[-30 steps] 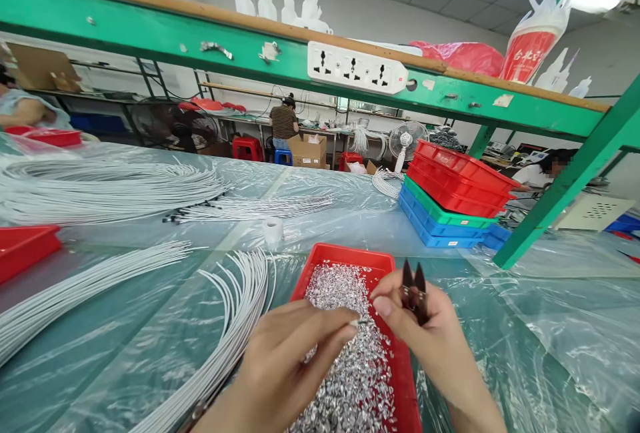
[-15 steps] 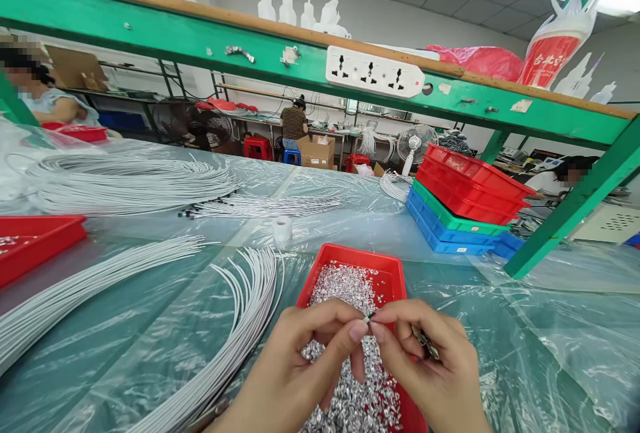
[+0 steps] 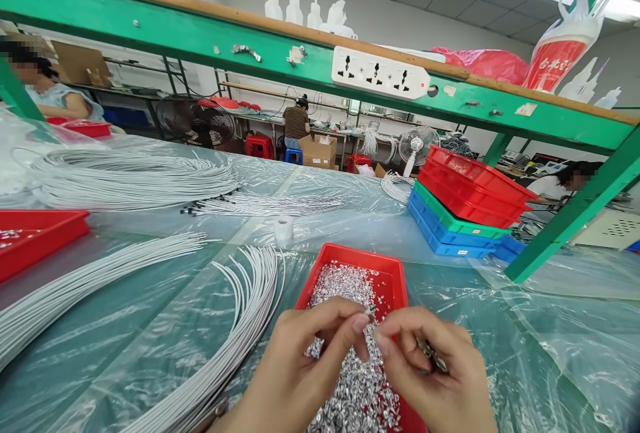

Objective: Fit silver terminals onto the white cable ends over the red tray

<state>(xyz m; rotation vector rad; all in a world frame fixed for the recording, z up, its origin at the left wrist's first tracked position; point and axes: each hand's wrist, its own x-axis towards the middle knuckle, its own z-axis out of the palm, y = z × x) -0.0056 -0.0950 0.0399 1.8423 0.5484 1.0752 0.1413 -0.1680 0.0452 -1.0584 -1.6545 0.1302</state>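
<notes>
Head camera: two hands pinch a small piece over a red tray of silver bits.

Compared with a second ago, the left hand (image 3: 305, 366) and the right hand (image 3: 433, 369) have come together, fingertips almost touching, and the small dark tool (image 3: 430, 355) that stood up from the right hand is now folded down into its palm. I judge the fine joining work is going on now, not the picking. The left fingers pinch a tiny piece with a white wire end; the right fingers close on the tool and meet that piece. Both are just above the red tray (image 3: 395, 273) with the silver bits (image 3: 350, 286). I count one roll of tape (image 3: 283, 227), one power strip (image 3: 380, 73) with three sockets, one stack of coloured trays (image 3: 465, 203), another red tray (image 3: 35, 233) at the left, and several bundles of white wires (image 3: 245, 313).
</notes>
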